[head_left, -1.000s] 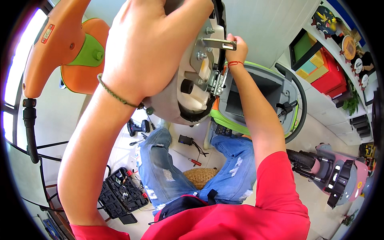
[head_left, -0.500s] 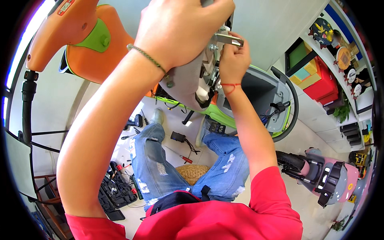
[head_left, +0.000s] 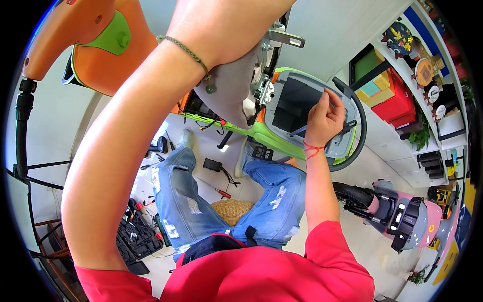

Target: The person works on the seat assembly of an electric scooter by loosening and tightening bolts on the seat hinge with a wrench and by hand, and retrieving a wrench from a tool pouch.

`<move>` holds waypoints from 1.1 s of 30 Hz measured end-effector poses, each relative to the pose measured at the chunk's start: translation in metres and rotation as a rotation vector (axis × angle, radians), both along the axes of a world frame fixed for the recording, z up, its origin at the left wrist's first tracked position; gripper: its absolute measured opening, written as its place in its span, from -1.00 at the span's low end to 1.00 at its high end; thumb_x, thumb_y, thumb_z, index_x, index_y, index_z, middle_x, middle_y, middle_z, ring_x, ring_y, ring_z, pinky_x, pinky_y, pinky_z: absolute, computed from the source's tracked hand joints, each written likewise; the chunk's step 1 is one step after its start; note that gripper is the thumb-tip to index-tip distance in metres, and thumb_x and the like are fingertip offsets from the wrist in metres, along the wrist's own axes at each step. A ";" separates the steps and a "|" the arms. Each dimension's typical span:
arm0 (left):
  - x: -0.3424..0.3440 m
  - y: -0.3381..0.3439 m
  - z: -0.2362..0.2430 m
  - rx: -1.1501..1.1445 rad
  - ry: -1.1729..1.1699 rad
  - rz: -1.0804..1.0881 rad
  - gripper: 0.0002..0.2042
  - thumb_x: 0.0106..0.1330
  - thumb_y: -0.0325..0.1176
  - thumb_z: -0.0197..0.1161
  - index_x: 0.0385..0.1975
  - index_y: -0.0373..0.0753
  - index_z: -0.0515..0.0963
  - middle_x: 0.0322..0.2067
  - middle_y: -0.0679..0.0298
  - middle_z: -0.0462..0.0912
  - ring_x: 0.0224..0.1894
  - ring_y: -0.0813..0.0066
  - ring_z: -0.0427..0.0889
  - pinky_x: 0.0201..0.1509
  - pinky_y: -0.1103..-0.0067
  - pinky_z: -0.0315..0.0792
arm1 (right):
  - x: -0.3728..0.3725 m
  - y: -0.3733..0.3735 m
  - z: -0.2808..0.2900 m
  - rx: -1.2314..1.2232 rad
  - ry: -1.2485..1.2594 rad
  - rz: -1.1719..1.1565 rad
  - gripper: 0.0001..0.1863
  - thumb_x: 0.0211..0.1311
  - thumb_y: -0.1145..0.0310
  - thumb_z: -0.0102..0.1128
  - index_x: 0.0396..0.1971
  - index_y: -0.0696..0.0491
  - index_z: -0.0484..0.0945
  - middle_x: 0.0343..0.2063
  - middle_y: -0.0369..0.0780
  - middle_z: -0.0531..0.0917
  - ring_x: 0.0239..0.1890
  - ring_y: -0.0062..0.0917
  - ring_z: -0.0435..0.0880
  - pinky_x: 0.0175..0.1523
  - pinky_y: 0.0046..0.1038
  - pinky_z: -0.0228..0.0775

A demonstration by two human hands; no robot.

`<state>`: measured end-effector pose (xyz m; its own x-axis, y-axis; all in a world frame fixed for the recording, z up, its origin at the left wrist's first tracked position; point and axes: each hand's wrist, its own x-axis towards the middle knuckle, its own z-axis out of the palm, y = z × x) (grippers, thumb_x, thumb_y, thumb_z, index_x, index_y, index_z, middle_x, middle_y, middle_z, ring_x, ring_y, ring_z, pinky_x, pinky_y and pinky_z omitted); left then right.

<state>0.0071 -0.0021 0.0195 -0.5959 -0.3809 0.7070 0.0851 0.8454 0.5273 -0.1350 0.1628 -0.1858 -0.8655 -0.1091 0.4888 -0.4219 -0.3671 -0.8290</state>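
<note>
At the top, my left hand [head_left: 229, 22] grips a grey housing [head_left: 226, 95] with bolts and a flat slotted metal bracket [head_left: 287, 39]; its fingertips run out of view. A silver metal fitting [head_left: 265, 91] sits at the housing's right side. My right hand [head_left: 326, 115] is away from the housing, over the grey open compartment [head_left: 292, 98] of a green-rimmed vehicle body [head_left: 271, 142], fingers curled with thumb near index; whatever they hold, if anything, is too small to make out.
Orange-and-green vehicle part [head_left: 110, 70] at upper left. On the floor lie a tool case [head_left: 133, 236], drill [head_left: 160, 145], black device [head_left: 213, 164] and red screwdriver [head_left: 222, 193]. A pink scooter [head_left: 412, 216] stands right, below shelves [head_left: 422, 100] with boxes.
My right hand has left the bracket and moved down and right over the compartment. My left hand stays on the housing, which appears higher in the picture than a second ago.
</note>
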 end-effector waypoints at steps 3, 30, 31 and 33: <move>-0.007 -0.006 -0.007 -0.052 0.018 0.059 -0.65 0.22 -0.24 0.10 -0.13 -0.38 0.52 -0.23 -0.13 0.62 -0.09 -0.07 0.59 0.04 0.33 0.43 | -0.011 -0.006 -0.002 0.045 -0.042 -0.001 -0.86 0.35 0.45 0.14 -0.17 0.17 0.56 -0.76 -0.46 0.39 -0.75 -0.87 0.25 -0.65 -0.73 0.00; -0.002 0.003 -0.001 0.001 0.027 0.033 -0.64 0.20 -0.25 0.09 -0.13 -0.39 0.52 -0.25 -0.14 0.63 -0.10 -0.06 0.60 0.04 0.33 0.44 | -0.040 0.071 -0.009 0.727 -0.342 0.610 -0.74 0.44 0.37 0.02 -0.02 0.17 0.56 -0.47 -0.35 0.59 -0.47 -0.75 0.52 -0.38 -0.68 0.37; -0.001 0.002 -0.002 -0.005 0.038 0.009 -0.64 0.20 -0.25 0.09 -0.13 -0.39 0.52 -0.25 -0.14 0.63 -0.10 -0.06 0.60 0.04 0.33 0.44 | -0.030 0.068 -0.024 0.658 -0.398 0.606 -0.74 0.43 0.40 0.02 -0.02 0.20 0.55 -0.45 -0.32 0.59 -0.46 -0.73 0.52 -0.38 -0.68 0.37; 0.000 0.001 -0.004 -0.025 0.053 -0.009 -0.64 0.20 -0.25 0.09 -0.13 -0.39 0.53 -0.24 -0.15 0.62 -0.10 -0.07 0.60 0.04 0.34 0.44 | -0.015 0.060 -0.051 0.566 -0.486 0.608 -0.74 0.42 0.42 0.02 -0.02 0.23 0.55 -0.46 -0.30 0.59 -0.48 -0.73 0.51 -0.40 -0.68 0.36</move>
